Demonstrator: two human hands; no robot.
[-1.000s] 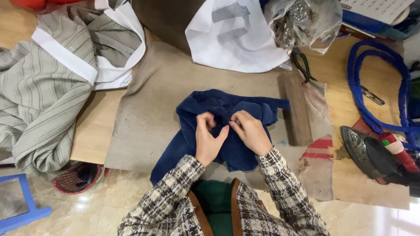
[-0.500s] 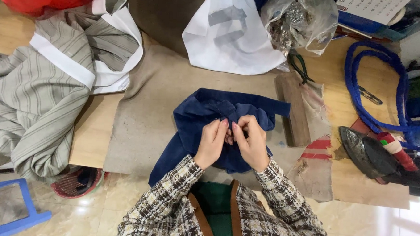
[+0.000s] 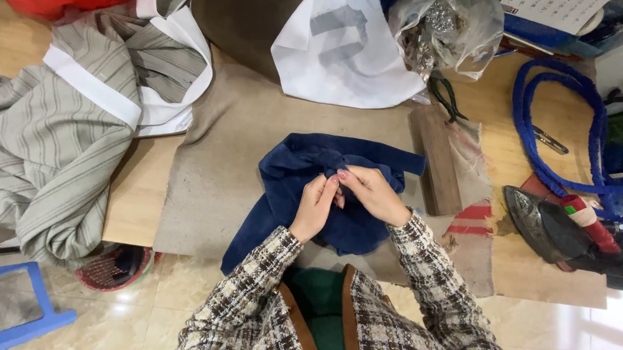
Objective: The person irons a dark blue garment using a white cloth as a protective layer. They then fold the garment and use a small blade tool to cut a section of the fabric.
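Note:
A crumpled dark blue cloth (image 3: 304,185) lies on a brown felt-covered table (image 3: 216,185). My left hand (image 3: 316,207) and my right hand (image 3: 372,193) meet over its middle, fingertips pinched together on a fold of the blue cloth. Both wrists come out of checked tweed sleeves. What lies under the pinched fold is hidden by my fingers.
A wooden block (image 3: 437,159) lies just right of the cloth. A black iron (image 3: 554,231) and a blue cord (image 3: 537,143) sit at right. Striped grey garments (image 3: 54,136) are heaped at left; a white bag (image 3: 345,50) and a clear plastic bag (image 3: 444,27) are at the back. A blue stool (image 3: 18,309) stands low left.
My two hands have drawn together at the middle of the blue cloth, and the fold between them has bunched tighter. The cloth's right edge has shifted slightly.

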